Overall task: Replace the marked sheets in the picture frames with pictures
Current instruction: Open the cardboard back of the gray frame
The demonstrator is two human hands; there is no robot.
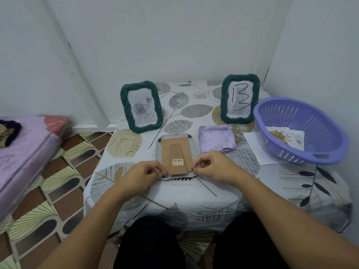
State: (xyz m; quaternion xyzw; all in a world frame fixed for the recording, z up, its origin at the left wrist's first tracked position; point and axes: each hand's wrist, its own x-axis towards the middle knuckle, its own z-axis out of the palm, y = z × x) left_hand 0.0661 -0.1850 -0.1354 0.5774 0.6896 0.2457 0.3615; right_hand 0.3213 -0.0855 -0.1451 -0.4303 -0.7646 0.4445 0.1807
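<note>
Pale walls meet in a corner behind a small table (136, 193) draped in a leaf-printed cloth, with patterned floor tiles (48, 200) beside it. Far left, a purple-covered mattress (25, 150) lies on the floor, well apart from the table. On the table's back left stands a green frame with a rose picture (141, 109), upright and tilted slightly back. In front of it, at the near middle, a third frame (175, 154) lies face down, its brown cardboard backing and folded stand uppermost, a barcode sticker near the lower end. The left hand (142, 175) has its fingers curled, pinching the frame's near left corner; the right hand (212, 166) pinches the near right corner, fingers likewise curled. Just right of this frame lies a folded lilac cloth (216, 138). Behind that stands a second green frame holding a sheet marked B (240, 98). Rightmost, a purple slotted basket (318, 152) rests partly on a white sheet (254, 146) and holds pictures (281, 135), one showing an orange flower.
</note>
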